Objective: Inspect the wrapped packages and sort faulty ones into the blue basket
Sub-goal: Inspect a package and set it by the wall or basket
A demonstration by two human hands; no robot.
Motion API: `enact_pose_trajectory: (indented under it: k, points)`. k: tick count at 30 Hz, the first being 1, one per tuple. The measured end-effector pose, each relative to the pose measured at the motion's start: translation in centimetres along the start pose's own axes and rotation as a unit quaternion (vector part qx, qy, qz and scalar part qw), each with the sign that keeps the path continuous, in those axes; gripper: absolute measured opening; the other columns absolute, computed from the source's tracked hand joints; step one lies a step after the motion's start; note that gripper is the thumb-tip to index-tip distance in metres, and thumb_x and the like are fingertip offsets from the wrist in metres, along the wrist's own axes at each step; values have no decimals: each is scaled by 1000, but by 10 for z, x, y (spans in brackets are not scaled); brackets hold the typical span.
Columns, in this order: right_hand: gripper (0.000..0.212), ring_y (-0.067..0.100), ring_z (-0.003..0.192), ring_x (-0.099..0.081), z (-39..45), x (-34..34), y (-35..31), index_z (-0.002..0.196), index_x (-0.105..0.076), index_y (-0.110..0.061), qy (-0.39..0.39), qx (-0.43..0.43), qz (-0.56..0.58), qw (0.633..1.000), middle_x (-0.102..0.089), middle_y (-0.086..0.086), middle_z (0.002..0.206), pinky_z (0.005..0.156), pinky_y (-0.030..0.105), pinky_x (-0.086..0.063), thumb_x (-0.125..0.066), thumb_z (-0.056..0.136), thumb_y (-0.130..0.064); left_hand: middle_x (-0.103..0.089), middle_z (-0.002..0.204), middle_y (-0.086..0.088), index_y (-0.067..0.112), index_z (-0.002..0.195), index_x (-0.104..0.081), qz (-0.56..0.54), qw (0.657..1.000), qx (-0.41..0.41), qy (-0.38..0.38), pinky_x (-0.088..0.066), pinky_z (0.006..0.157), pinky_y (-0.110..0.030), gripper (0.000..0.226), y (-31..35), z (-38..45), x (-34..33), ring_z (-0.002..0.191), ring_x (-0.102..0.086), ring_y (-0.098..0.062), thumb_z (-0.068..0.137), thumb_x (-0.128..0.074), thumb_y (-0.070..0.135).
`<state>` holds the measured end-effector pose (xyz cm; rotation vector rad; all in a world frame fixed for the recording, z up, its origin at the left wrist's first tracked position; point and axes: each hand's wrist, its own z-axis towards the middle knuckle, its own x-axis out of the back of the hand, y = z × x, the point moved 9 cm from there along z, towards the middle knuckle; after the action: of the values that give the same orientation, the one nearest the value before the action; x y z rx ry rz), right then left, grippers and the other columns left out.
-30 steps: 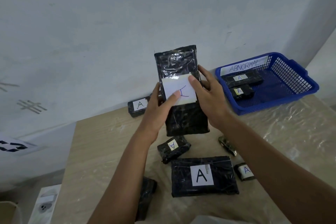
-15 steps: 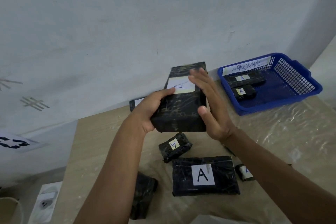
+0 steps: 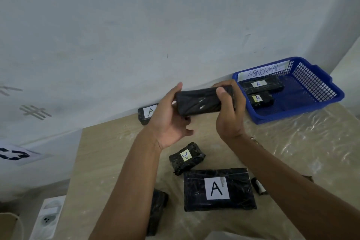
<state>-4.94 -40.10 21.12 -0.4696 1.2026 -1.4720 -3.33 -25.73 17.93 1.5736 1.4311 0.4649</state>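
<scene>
Package now edge-on (label hidden); both hands seemingly gripping.

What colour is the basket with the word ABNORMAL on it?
The basket is blue, with mesh walls. The head view, the only one, shows it.

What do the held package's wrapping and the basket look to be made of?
The held package: black plastic film, glossy, judging by wrinkles and glints; contents hidden. The basket: blue moulded plastic, likely, with a smooth rim and open grid walls.

both arms raised, left hand and right hand gripping.
</scene>
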Motion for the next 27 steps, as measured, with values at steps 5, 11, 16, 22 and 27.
enact_pose_trajectory:
  k: [5, 11, 16, 22, 27]
  points:
    - [31, 0, 60, -45, -1, 2, 10, 76, -48, -20, 109, -134, 68, 983, -50, -21, 61, 58, 18, -42, -44, 105, -11, -57, 150, 5, 29, 145, -56, 111, 975, -178, 75, -33, 120, -43, 92, 15, -1, -13, 142, -47, -8, 83, -33, 93]
    - [16, 12, 72, -54, -1, -19, -9, 87, -54, -12, 18, -92, 53, 994, -57, -8, 75, 68, 32, -50, -46, 99, -19, -67, 89, 3, 7, 101, -61, 10, 894, -401, 198, -55, 80, -27, 26, 33, -27, -3, 86, -65, -11, 94, -58, 31]
    - [13, 15, 79, -55, -3, -33, -21, 101, -56, 0, -80, -50, 63, 994, -56, 9, 86, 72, 24, -52, -44, 96, -2, -56, 77, 6, 12, 88, -53, -17, 878, -436, 196, -49, 71, -24, 15, 39, -33, 5, 75, -54, -9, 89, -56, 26]
    - [13, 9, 70, -48, -3, -31, -14, 88, -51, -12, -74, -70, 52, 993, -53, -12, 73, 66, 24, -46, -44, 92, -2, -61, 82, 9, 9, 94, -57, 18, 888, -426, 173, -51, 79, -25, 31, 35, -32, 3, 81, -58, -8, 82, -65, 37]
    - [15, 8, 73, -57, -2, -30, -15, 89, -54, -9, -72, -76, 91, 990, -60, -11, 74, 69, 22, -50, -40, 94, -9, -50, 78, -3, -4, 91, -50, 51, 884, -431, 175, -47, 70, -22, 16, 39, -35, 0, 76, -51, -11, 88, -57, 9]
